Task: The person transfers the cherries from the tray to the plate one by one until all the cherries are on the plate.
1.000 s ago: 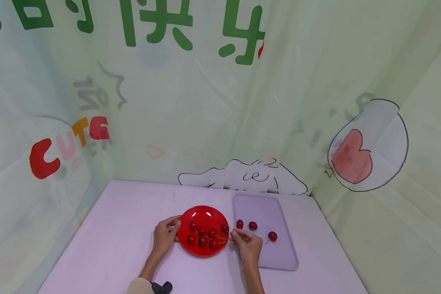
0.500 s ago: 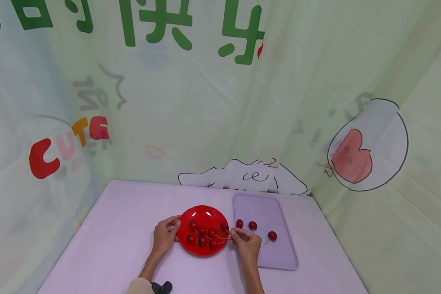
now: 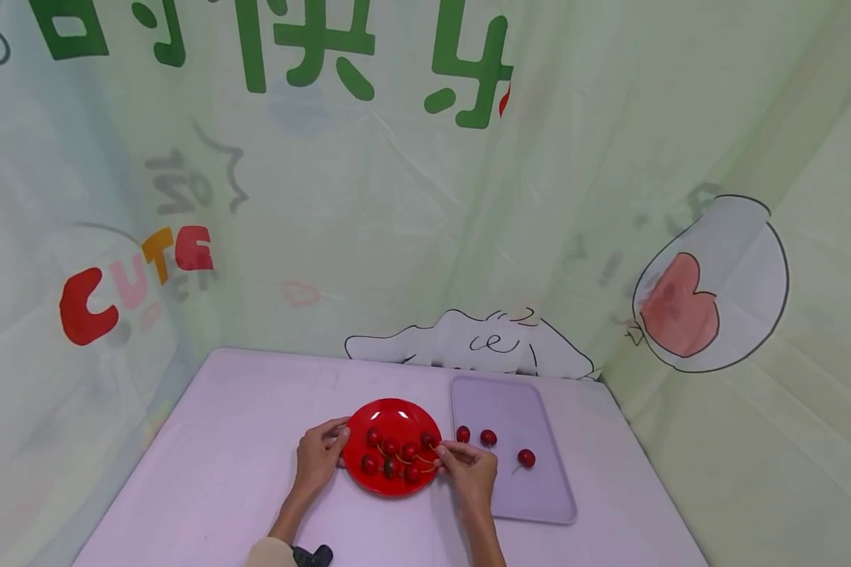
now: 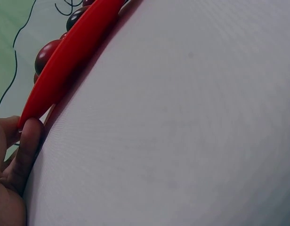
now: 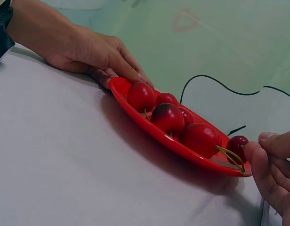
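Observation:
My left hand (image 3: 317,457) grips the left rim of a round red plate (image 3: 397,415). In the left wrist view, thumb and fingers pinch the edge of the plate (image 4: 72,68), which looks slightly raised off the table. Several dark red cherries with green stems, among them one cherry (image 3: 370,465), lie in the plate. At the right rim, my right hand (image 3: 473,476) pinches the stem of another cherry (image 3: 429,439). The right wrist view has that cherry (image 5: 237,145) over the plate's near end, beside my fingertips; whether it touches the plate I cannot tell.
A pale purple tray (image 3: 532,504) lies right of the plate, partly behind my right hand. On it are three cherries, one (image 3: 526,458) toward its right side. A light tablecloth (image 3: 234,425) covers the table, and printed curtains (image 3: 397,236) stand behind and at both sides.
My right hand has shifted slightly left, bringing the pinched cherry a little further in over the plate. The left hand keeps its grip on the rim.

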### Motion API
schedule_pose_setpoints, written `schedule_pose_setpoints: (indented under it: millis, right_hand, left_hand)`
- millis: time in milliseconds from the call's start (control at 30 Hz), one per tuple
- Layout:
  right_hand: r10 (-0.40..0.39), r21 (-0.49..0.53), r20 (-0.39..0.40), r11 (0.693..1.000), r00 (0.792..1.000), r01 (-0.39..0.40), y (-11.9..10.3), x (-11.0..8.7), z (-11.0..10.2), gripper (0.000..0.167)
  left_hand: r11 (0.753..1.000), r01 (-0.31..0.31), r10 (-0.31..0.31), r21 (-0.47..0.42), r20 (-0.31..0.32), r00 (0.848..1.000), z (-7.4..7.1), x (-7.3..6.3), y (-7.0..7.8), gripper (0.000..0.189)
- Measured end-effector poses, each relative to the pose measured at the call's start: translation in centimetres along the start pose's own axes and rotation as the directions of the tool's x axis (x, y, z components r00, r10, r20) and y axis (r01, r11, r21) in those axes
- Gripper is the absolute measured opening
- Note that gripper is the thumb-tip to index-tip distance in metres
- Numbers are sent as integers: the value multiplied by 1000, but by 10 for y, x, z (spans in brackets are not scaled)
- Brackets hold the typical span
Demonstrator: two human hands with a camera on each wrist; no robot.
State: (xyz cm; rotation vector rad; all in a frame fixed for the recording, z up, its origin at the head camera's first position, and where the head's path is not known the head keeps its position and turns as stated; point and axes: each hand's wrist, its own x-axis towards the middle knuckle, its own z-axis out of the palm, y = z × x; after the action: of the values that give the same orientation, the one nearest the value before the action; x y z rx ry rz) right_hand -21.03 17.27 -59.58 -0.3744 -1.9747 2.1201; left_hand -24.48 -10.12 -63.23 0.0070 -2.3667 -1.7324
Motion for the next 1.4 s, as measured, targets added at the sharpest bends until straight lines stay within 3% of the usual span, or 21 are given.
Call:
schedule_pose_setpoints:
  millis: [167,567,800,1133,1400]
  right_hand:
    - [-8,-9,4,1000,1000,8,0,-1,1,24]
    - [-25,-136,43,990,999,30,0,2,2,21]
    - [-83,-243,78,965,993,100,1,5,3,13]
    - [-165,-312,131,929,978,198,-3,3,4,14]
    - [-197,-373,111,900,974,225,-8,-1,4,14]
  left_hand:
    - [1000,2,-2,-11,6,1000,0,0,-1,31]
    - [999,-42,42,-19,4,999,0,2,-3,33]
    - [999,-30,30,-12,6,1000,0,3,-4,32]
    - [1000,-8,8,-6,8,1000,0,3,-5,33]
    - [1000,-3,3,6,8,1000,0,3,-6,32]
